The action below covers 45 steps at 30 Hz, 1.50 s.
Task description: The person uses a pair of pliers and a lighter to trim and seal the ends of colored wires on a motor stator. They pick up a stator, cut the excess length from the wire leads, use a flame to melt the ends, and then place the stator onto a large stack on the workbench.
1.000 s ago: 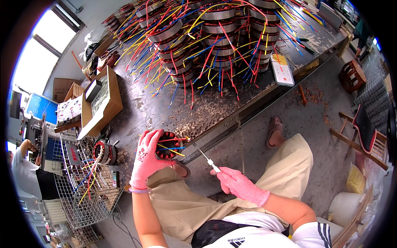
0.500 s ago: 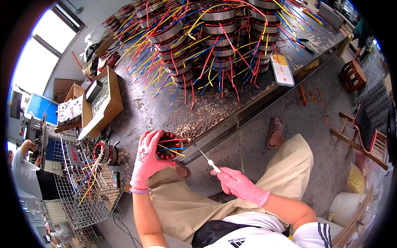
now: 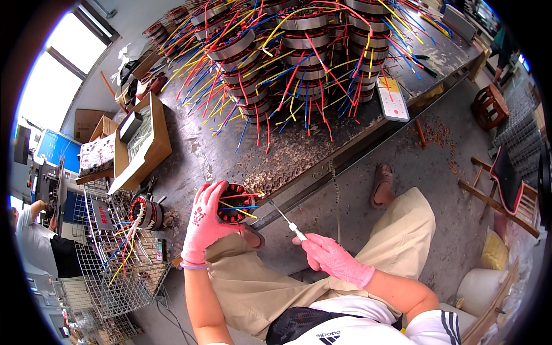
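Hardly anything is moving since the earlier frame: the left hand [image 3: 205, 221] is gripping the stator [image 3: 230, 199] by the worktop's [image 3: 190, 152] edge; the right hand [image 3: 333, 257] is gripping the tool [image 3: 294, 227], pointing toward the red wire [image 3: 244, 196]. Bracing both is probably helping.

Left glove [image 3: 206, 221] was pink with dark print; right glove [image 3: 336, 259] pink. Stator [image 3: 231, 217] was black and red inside, wires [image 3: 241, 195] red, yellow, blue. Tool handle [image 3: 298, 232] was white. Trousers [image 3: 402, 230] khaki. Sleeve [image 3: 431, 329] white, black-striped. Surface [image 3: 192, 144] dark, blotched tan.

Wired stator [image 3: 231, 214] in left fingers [image 3: 214, 191]
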Tool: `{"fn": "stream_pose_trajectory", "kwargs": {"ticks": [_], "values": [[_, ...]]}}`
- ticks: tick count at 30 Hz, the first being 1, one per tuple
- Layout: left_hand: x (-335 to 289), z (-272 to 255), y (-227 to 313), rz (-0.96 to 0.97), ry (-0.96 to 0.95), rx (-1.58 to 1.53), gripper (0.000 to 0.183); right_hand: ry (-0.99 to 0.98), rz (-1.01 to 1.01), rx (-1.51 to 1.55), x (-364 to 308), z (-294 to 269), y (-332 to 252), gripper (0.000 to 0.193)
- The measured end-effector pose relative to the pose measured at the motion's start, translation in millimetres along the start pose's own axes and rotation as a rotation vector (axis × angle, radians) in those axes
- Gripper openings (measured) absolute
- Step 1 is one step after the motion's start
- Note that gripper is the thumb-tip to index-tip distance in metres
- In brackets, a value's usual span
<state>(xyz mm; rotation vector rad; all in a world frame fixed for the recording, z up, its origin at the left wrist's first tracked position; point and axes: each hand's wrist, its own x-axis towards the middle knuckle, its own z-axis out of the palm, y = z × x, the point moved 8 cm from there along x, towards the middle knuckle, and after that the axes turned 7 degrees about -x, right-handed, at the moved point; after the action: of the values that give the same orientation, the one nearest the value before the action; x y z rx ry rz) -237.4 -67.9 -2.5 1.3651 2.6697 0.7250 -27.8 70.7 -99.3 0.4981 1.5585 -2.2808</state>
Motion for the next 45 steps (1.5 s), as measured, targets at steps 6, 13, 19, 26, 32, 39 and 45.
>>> {"fn": "stream_pose_trajectory", "kwargs": {"ticks": [6,13,19,26,32,39,45], "values": [[0,0,-1,-0.009,-0.013,-0.013,0.104,0.003,0.019,0.0,-3,2,-7,0.034],[-1,1,-3,-0.03,-0.017,-0.014,0.106,0.025,0.043,-0.032,-3,1,-7,0.035],[0,0,0,-0.013,-0.015,-0.029,0.106,0.027,0.021,-0.057,-3,2,-10,0.035],[1,0,2,-0.034,-0.026,-0.033,0.104,0.038,-0.004,-0.066,-3,-1,-5,0.035],[1,-1,3,0.008,0.0,-0.014,0.102,0.052,0.046,0.046,-8,-5,-7,0.034],[-2,-5,-11,-0.068,0.059,0.033,0.102,0.077,0.033,0.091,-31,-20,-15,0.036],[-7,-13,0,-0.011,0.071,-0.137,0.096,0.155,-0.023,0.077,-51,-39,-18,0.035]]}}
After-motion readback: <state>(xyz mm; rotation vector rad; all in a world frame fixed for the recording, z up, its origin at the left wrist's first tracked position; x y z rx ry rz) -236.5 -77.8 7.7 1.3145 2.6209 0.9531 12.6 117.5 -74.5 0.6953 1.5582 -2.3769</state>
